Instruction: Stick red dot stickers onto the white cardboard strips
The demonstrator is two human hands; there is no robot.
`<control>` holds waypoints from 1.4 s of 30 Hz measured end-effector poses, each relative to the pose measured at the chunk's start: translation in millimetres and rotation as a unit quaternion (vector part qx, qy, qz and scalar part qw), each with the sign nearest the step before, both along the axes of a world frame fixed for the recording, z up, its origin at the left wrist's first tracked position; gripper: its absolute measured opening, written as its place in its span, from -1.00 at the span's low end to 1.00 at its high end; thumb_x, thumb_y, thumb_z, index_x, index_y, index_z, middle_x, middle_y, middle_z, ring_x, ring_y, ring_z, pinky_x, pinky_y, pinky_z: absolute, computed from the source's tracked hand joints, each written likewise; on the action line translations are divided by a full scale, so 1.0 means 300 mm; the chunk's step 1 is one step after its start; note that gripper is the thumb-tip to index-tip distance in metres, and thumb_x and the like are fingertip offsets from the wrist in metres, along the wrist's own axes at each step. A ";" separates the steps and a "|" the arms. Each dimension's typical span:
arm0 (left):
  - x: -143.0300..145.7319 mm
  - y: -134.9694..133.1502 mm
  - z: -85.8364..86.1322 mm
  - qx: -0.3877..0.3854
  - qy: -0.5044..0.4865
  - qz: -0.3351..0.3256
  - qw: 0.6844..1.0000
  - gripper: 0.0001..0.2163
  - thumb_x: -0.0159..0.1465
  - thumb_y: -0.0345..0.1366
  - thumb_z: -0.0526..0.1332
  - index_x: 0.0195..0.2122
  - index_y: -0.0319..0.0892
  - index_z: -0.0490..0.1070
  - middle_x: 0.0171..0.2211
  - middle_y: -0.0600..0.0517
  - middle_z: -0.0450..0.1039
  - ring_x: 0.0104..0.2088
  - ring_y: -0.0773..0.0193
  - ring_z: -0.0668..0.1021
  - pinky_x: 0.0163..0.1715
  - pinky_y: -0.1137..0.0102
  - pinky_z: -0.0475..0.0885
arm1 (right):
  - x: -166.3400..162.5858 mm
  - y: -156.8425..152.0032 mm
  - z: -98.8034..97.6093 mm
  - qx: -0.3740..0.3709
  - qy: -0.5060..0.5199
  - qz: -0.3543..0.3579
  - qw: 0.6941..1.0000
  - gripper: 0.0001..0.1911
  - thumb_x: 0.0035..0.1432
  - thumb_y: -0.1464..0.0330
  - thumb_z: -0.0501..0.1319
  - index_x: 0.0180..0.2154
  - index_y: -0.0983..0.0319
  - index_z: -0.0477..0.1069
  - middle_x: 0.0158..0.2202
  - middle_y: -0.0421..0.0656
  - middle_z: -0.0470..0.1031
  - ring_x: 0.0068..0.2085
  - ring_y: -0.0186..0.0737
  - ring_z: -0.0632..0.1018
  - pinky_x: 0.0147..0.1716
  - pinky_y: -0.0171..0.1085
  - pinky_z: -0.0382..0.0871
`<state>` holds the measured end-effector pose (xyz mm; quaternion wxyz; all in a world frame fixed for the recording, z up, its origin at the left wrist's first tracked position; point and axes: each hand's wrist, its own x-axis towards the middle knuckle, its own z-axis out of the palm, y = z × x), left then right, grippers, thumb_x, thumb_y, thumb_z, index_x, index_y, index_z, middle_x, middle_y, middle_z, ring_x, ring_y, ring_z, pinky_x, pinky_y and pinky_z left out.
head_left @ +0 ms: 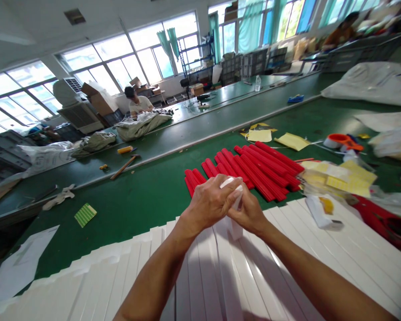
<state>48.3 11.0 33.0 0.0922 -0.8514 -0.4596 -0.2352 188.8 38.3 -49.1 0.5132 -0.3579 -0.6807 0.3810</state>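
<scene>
White box, slim, smooth, straight-edged, within the closed grip of left hand and right hand

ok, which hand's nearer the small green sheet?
Left. The left hand is right of the small green sheet; the right hand is farther right, beyond the left.

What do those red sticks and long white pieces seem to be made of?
Red sticks: probably plastic with a semi-gloss finish, judging by highlights along their ridges. White pieces: smooth and glossy, perhaps coated card or plastic; the reflected sheen fits either.
</scene>
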 end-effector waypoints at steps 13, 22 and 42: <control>0.019 -0.008 -0.018 0.026 0.095 -0.040 0.994 -0.63 0.38 -0.33 -0.05 0.16 -0.30 0.28 0.18 -0.20 0.34 0.16 0.12 0.42 0.09 0.22 0.45 | 0.015 0.029 -0.008 0.100 0.001 0.056 0.993 -0.59 -0.03 0.41 0.26 -0.09 0.18 0.27 -0.22 -0.13 0.45 -0.22 -0.10 0.53 -0.24 -0.13 0.46; 0.042 -0.002 -0.078 0.087 0.040 -0.027 0.995 -0.64 0.32 -0.43 0.03 0.14 -0.33 0.31 0.17 -0.23 0.35 0.17 0.07 0.41 0.13 0.18 0.41 | 0.067 0.030 -0.022 0.052 -0.028 0.134 0.989 -0.42 -0.01 0.34 0.32 0.07 0.19 0.26 -0.08 -0.08 0.46 -0.15 -0.12 0.51 -0.15 -0.16 0.44; 0.067 -0.026 -0.100 0.115 -0.042 -0.069 0.990 -0.54 0.26 -0.48 0.15 0.20 -0.19 0.25 0.15 -0.20 0.37 0.11 0.05 0.47 0.06 0.12 0.46 | 0.809 0.146 -0.498 -0.441 0.026 -0.467 0.766 -0.85 0.19 0.34 0.23 -0.35 0.32 0.44 -0.54 -0.27 0.40 -0.58 -0.42 0.36 -0.58 -0.39 0.27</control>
